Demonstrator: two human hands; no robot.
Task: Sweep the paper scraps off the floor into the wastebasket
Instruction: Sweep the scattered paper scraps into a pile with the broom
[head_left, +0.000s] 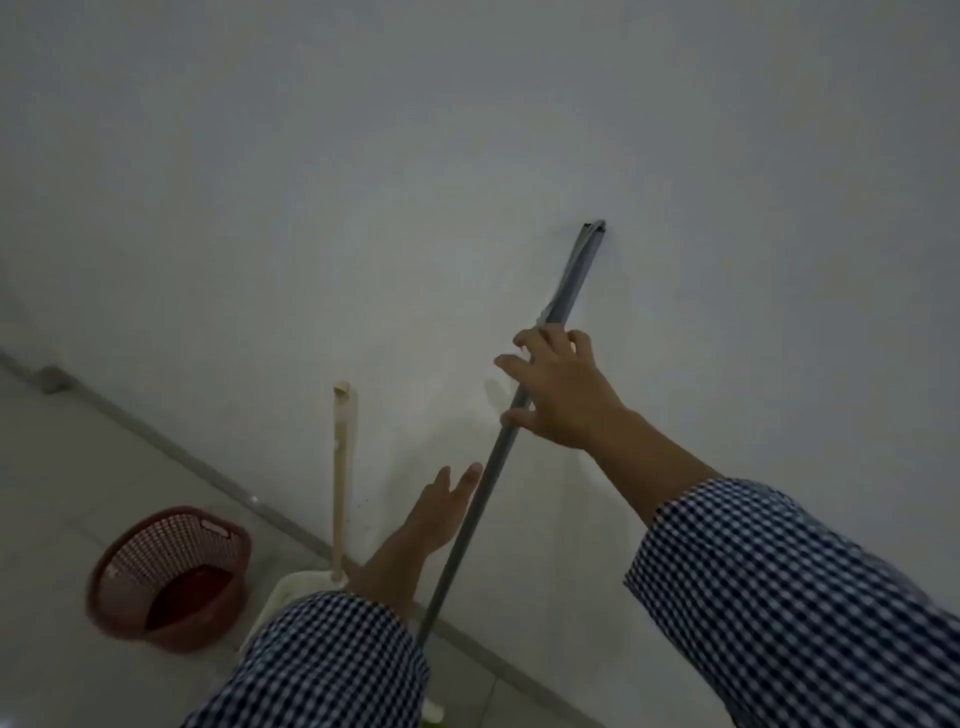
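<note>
The left sleeve (322, 660) hides the broom's (488, 467) base and apparently a dustpan (289, 588).

No writing I can read, no label on the grey broom handle (566, 291), none on the red wastebasket (171, 577), no sign on the wall (467, 130), view dim and blurred

Grey broom handle (470, 514): lower end and head are hidden behind the left sleeve (322, 660), which also covers most of the cream dustpan (340, 467). Left sleeve and right sleeve (779, 597) are cut off by the frame edges. Right hand (563, 389) is blurred, so contact with the handle is unclear; the inside of the wastebasket (171, 540) is too dark to read.
</note>
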